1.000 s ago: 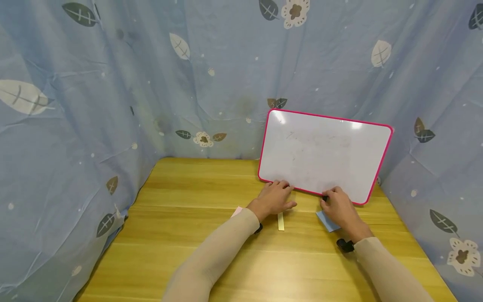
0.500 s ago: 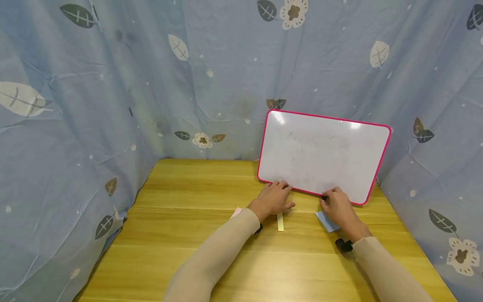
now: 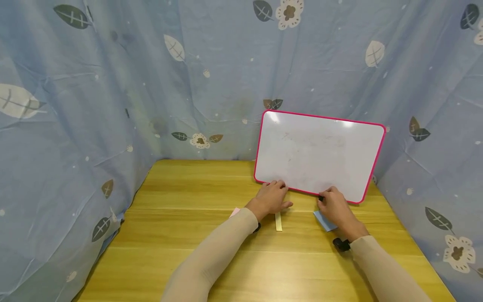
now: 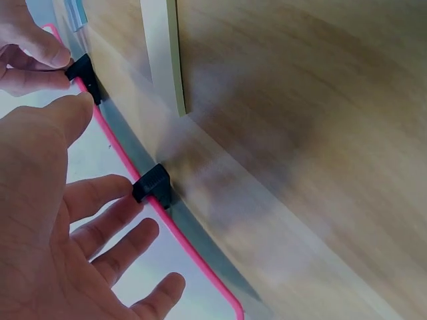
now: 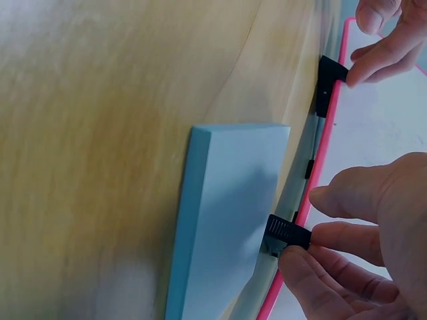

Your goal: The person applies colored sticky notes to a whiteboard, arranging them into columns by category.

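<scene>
A whiteboard (image 3: 320,155) with a pink frame leans upright at the back of the table. Two black plastic clips sit on its lower edge. My left hand (image 3: 271,197) reaches the left clip (image 4: 153,183) with its fingers spread; the index fingertip touches it while the thumb stays apart. Farther along the same edge, my right hand (image 3: 337,209) pinches the right clip (image 5: 287,231) between its fingers, its thumb off to the side in the right wrist view. Smaller black pieces show on the board's edge between the clips.
A light blue note pad (image 3: 324,221) lies just in front of my right hand. Beside my left wrist are a narrow yellow pad (image 3: 278,222) and a pink one (image 3: 235,212), mostly hidden by the sleeve. Patterned blue curtains (image 3: 211,84) enclose the wooden table (image 3: 181,235).
The head view has turned slightly, so the board and table shift a little left in it. Both hands keep their places at the clips.
</scene>
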### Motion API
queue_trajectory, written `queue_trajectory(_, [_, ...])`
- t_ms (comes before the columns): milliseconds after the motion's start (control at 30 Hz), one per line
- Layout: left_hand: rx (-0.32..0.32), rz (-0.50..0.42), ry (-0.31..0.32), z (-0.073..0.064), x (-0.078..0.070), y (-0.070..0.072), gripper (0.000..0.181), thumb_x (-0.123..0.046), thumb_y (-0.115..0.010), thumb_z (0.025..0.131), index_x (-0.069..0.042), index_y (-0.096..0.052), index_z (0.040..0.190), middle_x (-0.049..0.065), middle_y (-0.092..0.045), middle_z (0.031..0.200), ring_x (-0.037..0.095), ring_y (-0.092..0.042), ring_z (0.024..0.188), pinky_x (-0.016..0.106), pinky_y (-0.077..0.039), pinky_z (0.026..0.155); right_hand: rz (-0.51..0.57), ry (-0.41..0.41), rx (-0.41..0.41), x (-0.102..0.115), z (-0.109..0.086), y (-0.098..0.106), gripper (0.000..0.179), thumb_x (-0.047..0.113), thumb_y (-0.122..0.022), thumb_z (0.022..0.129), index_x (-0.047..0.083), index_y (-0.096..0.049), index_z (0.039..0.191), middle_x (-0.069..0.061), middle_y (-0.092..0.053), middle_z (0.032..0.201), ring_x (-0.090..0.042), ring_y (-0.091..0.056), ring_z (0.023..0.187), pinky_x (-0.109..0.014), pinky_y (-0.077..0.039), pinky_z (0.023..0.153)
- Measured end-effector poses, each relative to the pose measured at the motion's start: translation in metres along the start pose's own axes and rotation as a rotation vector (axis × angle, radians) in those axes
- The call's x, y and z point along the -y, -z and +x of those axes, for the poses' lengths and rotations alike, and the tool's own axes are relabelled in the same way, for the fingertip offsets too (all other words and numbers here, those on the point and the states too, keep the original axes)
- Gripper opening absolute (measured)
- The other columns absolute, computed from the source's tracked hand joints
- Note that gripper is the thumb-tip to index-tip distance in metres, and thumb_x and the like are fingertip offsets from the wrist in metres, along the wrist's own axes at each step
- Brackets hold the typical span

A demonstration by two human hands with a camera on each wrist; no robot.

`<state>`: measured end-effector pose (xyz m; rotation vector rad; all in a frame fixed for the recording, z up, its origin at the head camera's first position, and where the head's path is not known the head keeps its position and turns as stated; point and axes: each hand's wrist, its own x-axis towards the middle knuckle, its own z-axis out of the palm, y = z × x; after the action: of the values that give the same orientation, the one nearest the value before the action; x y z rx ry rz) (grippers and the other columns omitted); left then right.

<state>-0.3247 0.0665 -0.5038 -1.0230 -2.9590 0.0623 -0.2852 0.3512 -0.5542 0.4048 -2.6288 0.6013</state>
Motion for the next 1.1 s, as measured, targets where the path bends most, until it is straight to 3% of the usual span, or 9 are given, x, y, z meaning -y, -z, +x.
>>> queue_trajectory(267, [-0.002, -0.011, -0.007, -0.008, 0.004, 0.003, 0.063, -0.065, -0.06, 0.117, -0.021, -0.069, 0.162, -0.002, -0.063, 0.165, 0.019, -0.06, 0.152, 0.046, -0.053, 0.127, 0.002, -0.024, 0.038, 0.035, -0.001, 0.015, 0.028, -0.004, -0.083, 0.092, -0.021, -0.081, 0.114, -0.032, -0.07, 0.104, -0.045, -0.072, 0.09, -0.062, -0.066, 0.079])
queue_trajectory(533, [0.002, -0.027, -0.003, -0.017, 0.007, 0.005, 0.063, -0.063, -0.062, 0.117, -0.02, -0.069, 0.161, -0.001, -0.064, 0.165, 0.019, -0.06, 0.152, 0.046, -0.054, 0.127, -0.014, -0.052, 0.118, 0.046, -0.001, 0.015, 0.027, -0.002, -0.082, 0.1, -0.021, -0.08, 0.12, -0.034, -0.07, 0.11, -0.045, -0.074, 0.095, -0.058, -0.069, 0.084])
queue_trajectory(700, [0.006, -0.04, 0.004, -0.022, 0.01, 0.005, 0.062, -0.062, -0.063, 0.117, -0.018, -0.07, 0.161, 0.0, -0.063, 0.166, 0.021, -0.059, 0.154, 0.048, -0.051, 0.13, -0.007, -0.047, 0.118, 0.054, -0.002, 0.015, 0.029, -0.001, -0.082, 0.1, -0.021, -0.08, 0.122, -0.034, -0.07, 0.11, -0.045, -0.074, 0.094, -0.059, -0.069, 0.084])
queue_trajectory(800, [0.01, -0.047, 0.012, -0.026, 0.013, 0.005, 0.063, -0.062, -0.063, 0.117, -0.018, -0.069, 0.162, 0.0, -0.062, 0.167, 0.021, -0.058, 0.156, 0.049, -0.05, 0.132, 0.01, -0.014, 0.089, 0.046, -0.001, 0.006, 0.033, 0.0, -0.084, 0.098, -0.021, -0.079, 0.122, -0.033, -0.07, 0.107, -0.046, -0.073, 0.093, -0.061, -0.067, 0.083])
queue_trajectory(1033, [-0.01, -0.067, 0.014, -0.035, 0.025, 0.002, 0.06, -0.059, -0.065, 0.117, -0.017, -0.071, 0.159, 0.0, -0.064, 0.165, 0.02, -0.062, 0.153, 0.046, -0.055, 0.126, -0.015, 0.074, 0.037, -0.022, 0.006, -0.057, 0.037, 0.009, -0.089, 0.095, -0.014, -0.083, 0.124, -0.027, -0.071, 0.107, -0.041, -0.072, 0.092, -0.053, -0.066, 0.078])
queue_trajectory(1100, [-0.022, -0.081, 0.012, -0.037, 0.029, 0.001, 0.058, -0.057, -0.068, 0.116, -0.017, -0.072, 0.158, 0.001, -0.066, 0.163, 0.02, -0.064, 0.151, 0.045, -0.057, 0.122, 0.004, 0.082, 0.041, -0.016, 0.006, -0.056, 0.038, 0.007, -0.09, 0.093, -0.013, -0.083, 0.126, -0.025, -0.072, 0.108, -0.04, -0.072, 0.095, -0.054, -0.067, 0.081])
